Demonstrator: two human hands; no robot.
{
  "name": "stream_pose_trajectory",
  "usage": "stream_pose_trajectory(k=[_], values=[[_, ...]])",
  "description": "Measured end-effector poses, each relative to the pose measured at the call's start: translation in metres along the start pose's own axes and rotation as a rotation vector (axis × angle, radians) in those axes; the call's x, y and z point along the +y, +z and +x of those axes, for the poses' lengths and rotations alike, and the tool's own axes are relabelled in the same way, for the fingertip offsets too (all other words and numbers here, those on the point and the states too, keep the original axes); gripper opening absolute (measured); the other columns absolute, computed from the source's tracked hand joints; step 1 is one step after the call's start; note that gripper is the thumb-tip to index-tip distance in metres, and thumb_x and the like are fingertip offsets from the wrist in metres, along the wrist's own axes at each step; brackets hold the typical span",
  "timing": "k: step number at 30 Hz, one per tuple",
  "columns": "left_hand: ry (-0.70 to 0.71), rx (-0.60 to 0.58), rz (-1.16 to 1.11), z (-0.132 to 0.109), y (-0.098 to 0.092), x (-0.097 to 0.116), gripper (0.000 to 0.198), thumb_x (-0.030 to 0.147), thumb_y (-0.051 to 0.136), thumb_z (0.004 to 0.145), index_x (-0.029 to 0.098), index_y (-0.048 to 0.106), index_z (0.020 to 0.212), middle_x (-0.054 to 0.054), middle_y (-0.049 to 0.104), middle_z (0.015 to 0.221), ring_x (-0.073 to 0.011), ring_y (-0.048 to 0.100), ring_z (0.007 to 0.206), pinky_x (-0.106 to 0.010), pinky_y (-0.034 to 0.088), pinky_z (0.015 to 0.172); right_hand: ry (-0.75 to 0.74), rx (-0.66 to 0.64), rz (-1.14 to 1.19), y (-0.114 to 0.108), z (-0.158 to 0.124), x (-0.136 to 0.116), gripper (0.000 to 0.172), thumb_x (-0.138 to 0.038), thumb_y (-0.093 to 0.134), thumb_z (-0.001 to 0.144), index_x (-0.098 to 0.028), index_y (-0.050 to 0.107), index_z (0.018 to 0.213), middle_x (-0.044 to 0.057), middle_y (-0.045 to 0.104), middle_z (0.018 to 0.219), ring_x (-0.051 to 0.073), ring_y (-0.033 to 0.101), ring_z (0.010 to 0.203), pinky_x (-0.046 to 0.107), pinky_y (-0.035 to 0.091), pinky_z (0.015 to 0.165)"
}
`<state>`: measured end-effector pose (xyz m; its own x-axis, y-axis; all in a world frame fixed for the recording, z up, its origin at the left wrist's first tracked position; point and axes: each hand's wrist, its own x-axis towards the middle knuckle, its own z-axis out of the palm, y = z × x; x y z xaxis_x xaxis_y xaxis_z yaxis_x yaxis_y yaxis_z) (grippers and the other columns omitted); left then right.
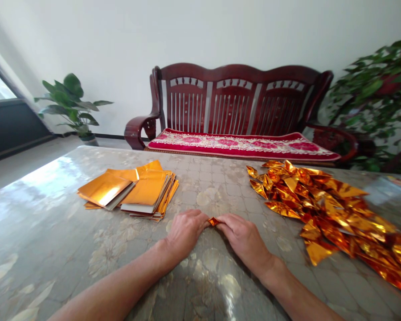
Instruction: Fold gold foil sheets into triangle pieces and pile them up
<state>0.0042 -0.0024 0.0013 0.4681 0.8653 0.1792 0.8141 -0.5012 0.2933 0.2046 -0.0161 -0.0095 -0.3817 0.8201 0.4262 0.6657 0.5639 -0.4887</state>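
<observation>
Between my two hands, low over the front middle of the table, is a small piece of folded gold foil paper (214,221). My left hand (186,227) is closed on its left end, and my right hand (242,234) pinches its right end. Most of the piece is hidden by my fingers; a small shiny diamond shape shows between them. Beyond my left hand lie stacks of flat gold foil paper sheets (145,191), some with pale undersides showing. To the right of my right hand spreads a heap of folded gold foil pieces (327,209) with pointed ends.
The table (67,240) has a glossy, patterned cover. Behind it stands a dark red wooden bench (232,102) with a red floral cushion (227,141). A potted plant (75,104) is at the back left, and leafy greenery (370,89) at the right.
</observation>
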Motion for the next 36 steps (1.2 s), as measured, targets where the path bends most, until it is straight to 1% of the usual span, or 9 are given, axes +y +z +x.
stream_pose_trajectory(k=[5, 8, 15, 20, 25, 28, 32, 36], values=[[0.101, 0.007, 0.024, 0.0, 0.006, -0.004, 0.032, 0.034, 0.042, 0.102, 0.021, 0.065, 0.083, -0.001, 0.063, 0.077, -0.0161, 0.06, 0.074, -0.024, 0.038, 0.064, -0.011, 0.046, 0.028, 0.0, 0.0, -0.003, 0.014, -0.015, 0.061, 0.091, -0.022, 0.071, 0.098, 0.003, 0.068, 0.087, 0.017, 0.066, 0.08, 0.025, 0.053, 0.072], [0.144, -0.002, 0.049, -0.001, 0.007, -0.003, 0.031, 0.031, 0.041, 0.103, 0.021, 0.064, 0.085, -0.001, 0.062, 0.077, -0.0152, 0.059, 0.075, -0.024, 0.039, 0.065, -0.011, 0.043, 0.03, -0.001, 0.0, -0.004, 0.014, -0.016, 0.061, 0.092, -0.022, 0.072, 0.098, 0.003, 0.066, 0.085, 0.016, 0.065, 0.079, 0.024, 0.052, 0.071], [0.172, -0.042, 0.091, -0.003, 0.005, 0.003, 0.022, 0.02, 0.042, 0.1, 0.02, 0.062, 0.093, -0.001, 0.063, 0.083, -0.0156, 0.06, 0.079, -0.024, 0.042, 0.069, -0.018, 0.017, -0.01, -0.002, 0.0, -0.009, 0.017, -0.017, 0.055, 0.095, -0.021, 0.072, 0.095, 0.003, 0.065, 0.083, 0.015, 0.064, 0.077, 0.024, 0.049, 0.07], [0.195, -0.086, 0.145, -0.004, 0.003, 0.008, 0.019, 0.014, 0.044, 0.097, 0.018, 0.061, 0.093, -0.003, 0.063, 0.084, -0.0174, 0.061, 0.08, -0.026, 0.046, 0.072, -0.019, 0.014, -0.053, -0.002, 0.001, -0.014, 0.021, -0.017, 0.053, 0.096, -0.02, 0.071, 0.084, 0.003, 0.063, 0.077, 0.014, 0.063, 0.071, 0.022, 0.047, 0.066], [0.181, -0.128, 0.168, -0.006, 0.005, 0.013, 0.02, 0.007, 0.044, 0.091, 0.017, 0.061, 0.093, -0.005, 0.065, 0.086, -0.0186, 0.063, 0.082, -0.027, 0.047, 0.074, -0.05, 0.016, -0.05, -0.002, 0.0, -0.015, 0.025, -0.012, 0.051, 0.095, -0.019, 0.072, 0.083, 0.002, 0.062, 0.074, 0.013, 0.062, 0.067, 0.02, 0.046, 0.063], [0.163, -0.141, 0.145, -0.006, 0.006, 0.013, 0.02, 0.006, 0.044, 0.09, 0.017, 0.061, 0.093, -0.005, 0.066, 0.086, -0.0185, 0.064, 0.081, -0.026, 0.047, 0.073, -0.06, 0.029, -0.015, -0.002, -0.001, -0.013, 0.026, -0.015, 0.05, 0.096, -0.02, 0.073, 0.087, 0.002, 0.061, 0.073, 0.013, 0.062, 0.066, 0.02, 0.046, 0.062], [0.094, -0.144, 0.057, -0.004, 0.005, 0.012, 0.021, 0.014, 0.041, 0.096, 0.018, 0.062, 0.092, -0.004, 0.067, 0.086, -0.0169, 0.064, 0.08, -0.024, 0.045, 0.07, -0.03, 0.02, -0.003, -0.001, 0.0, -0.01, 0.024, -0.02, 0.052, 0.096, -0.022, 0.075, 0.095, 0.003, 0.065, 0.076, 0.014, 0.064, 0.07, 0.021, 0.048, 0.064], [0.033, -0.107, -0.083, -0.003, -0.002, 0.01, 0.026, 0.018, 0.037, 0.1, 0.02, 0.061, 0.09, -0.002, 0.068, 0.085, -0.015, 0.064, 0.079, -0.023, 0.044, 0.069, 0.003, -0.015, -0.012, -0.003, 0.001, -0.006, 0.024, -0.017, 0.053, 0.096, -0.025, 0.075, 0.105, 0.003, 0.071, 0.086, 0.015, 0.068, 0.079, 0.022, 0.051, 0.071]])
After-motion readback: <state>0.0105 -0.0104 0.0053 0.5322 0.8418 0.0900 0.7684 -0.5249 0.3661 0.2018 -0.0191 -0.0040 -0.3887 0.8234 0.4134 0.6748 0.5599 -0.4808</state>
